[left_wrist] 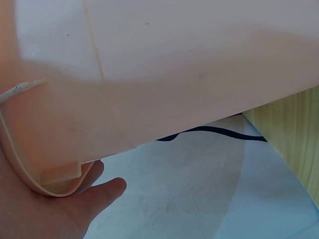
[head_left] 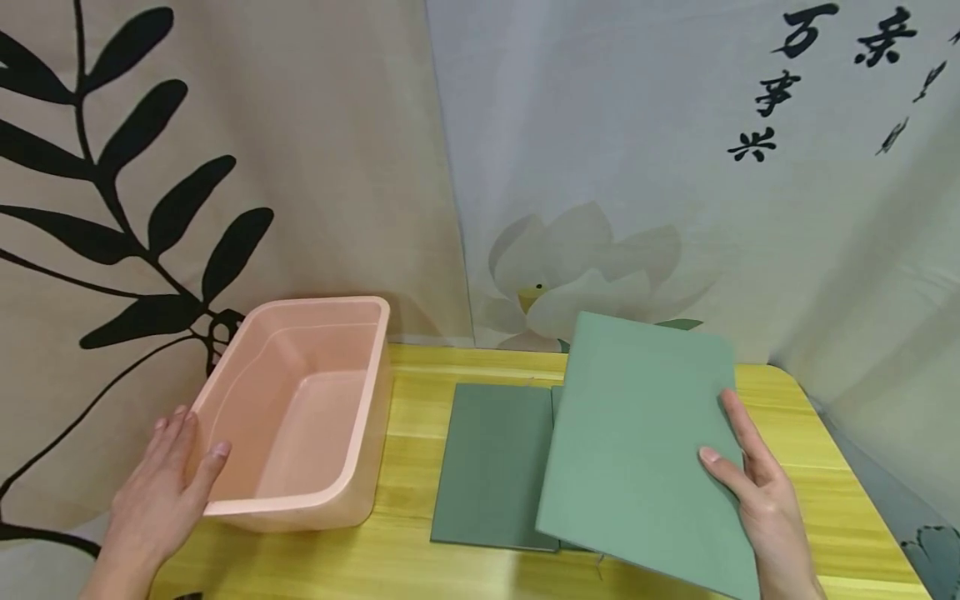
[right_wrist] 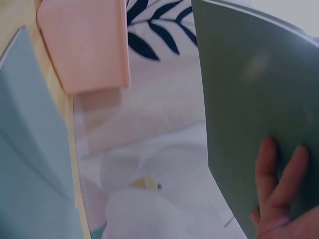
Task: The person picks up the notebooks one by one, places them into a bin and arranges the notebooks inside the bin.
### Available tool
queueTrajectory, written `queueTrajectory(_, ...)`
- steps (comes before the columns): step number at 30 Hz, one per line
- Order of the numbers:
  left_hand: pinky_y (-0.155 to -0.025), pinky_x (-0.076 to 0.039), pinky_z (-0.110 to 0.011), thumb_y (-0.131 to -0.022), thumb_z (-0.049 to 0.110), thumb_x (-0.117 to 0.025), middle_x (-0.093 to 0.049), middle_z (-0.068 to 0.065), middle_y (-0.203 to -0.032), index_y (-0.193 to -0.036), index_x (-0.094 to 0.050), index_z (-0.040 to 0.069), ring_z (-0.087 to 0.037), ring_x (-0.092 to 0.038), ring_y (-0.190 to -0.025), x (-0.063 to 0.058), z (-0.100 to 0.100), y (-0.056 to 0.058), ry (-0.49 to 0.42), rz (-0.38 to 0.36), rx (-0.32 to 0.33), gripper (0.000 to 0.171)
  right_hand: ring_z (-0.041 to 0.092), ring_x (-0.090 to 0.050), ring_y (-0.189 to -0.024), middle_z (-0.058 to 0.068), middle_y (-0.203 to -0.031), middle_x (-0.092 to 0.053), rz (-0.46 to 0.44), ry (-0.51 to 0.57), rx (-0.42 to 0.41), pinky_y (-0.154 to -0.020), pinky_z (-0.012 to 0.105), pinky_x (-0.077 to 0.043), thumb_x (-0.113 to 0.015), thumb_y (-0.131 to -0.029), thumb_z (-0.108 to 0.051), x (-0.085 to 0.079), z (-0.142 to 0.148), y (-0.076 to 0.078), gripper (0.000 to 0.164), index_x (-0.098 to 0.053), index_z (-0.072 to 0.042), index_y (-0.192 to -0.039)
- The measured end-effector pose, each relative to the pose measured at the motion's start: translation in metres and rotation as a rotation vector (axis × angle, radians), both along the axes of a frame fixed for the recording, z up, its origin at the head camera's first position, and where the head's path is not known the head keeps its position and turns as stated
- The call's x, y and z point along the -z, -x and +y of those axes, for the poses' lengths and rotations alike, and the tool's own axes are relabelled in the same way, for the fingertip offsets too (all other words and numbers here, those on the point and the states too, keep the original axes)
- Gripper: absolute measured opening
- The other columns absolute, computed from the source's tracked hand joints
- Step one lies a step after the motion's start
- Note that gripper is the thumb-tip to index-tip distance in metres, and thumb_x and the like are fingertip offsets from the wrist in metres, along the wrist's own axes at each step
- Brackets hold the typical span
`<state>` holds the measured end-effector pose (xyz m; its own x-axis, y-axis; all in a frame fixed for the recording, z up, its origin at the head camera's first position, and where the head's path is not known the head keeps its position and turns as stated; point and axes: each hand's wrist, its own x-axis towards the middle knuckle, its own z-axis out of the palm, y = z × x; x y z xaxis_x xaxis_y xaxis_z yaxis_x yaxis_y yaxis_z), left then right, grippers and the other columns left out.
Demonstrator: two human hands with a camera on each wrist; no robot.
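Observation:
My left hand (head_left: 161,492) grips the left rim of a pink plastic bin (head_left: 367,450), the thumb over the rim and the fingers along the outer side. The bin is tilted, and nothing shows inside it. In the left wrist view its pale outer surface (left_wrist: 199,64) fills most of the picture. My right hand (head_left: 765,492) holds a flat, thin, light green rectangular board (head_left: 645,450) by its right edge, thumb on the upper face and fingers behind. The right wrist view shows the fingers (right_wrist: 267,164) spread against the board's darker back face.
Below the held board, a darker green flat piece (head_left: 495,467) with a seam lies on the yellow wood-grain table (head_left: 420,400); its right part is hidden. Behind the table hangs a printed cloth (head_left: 345,167) with black leaves, a pale flower and writing.

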<state>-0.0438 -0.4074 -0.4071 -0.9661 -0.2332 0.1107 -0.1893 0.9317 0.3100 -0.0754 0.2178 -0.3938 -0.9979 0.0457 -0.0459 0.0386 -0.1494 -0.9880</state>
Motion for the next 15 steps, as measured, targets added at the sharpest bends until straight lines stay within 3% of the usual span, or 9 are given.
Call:
queueTrajectory(9,-0.106,-0.018,-0.083,-0.111,0.049,-0.032,-0.003,-0.033,-0.167,-0.157,-0.009,-0.014,-0.048,0.004,-0.155,-0.001,0.001,0.002,0.016,0.024,0.018,0.081,0.015,-0.012,-0.157,-0.012,-0.173,-0.01,0.06,0.009,-0.055,-0.104,0.01,-0.041,-0.057,-0.106,-0.007,-0.016,-0.05,0.008,0.071,-0.026,-0.031,-0.165)
queueTrajectory(15,-0.106,-0.019,-0.083,-0.111,0.047,-0.034,-0.005,-0.033,-0.167,-0.156,-0.013,-0.016,-0.049,0.001,-0.155,0.001,0.0,-0.001,0.005,0.047,0.023,0.08,0.012,-0.012,-0.157,-0.016,-0.172,-0.015,0.087,0.023,-0.108,-0.117,0.018,-0.03,-0.059,-0.105,-0.009,-0.028,-0.088,0.01,0.07,-0.028,-0.029,-0.165)
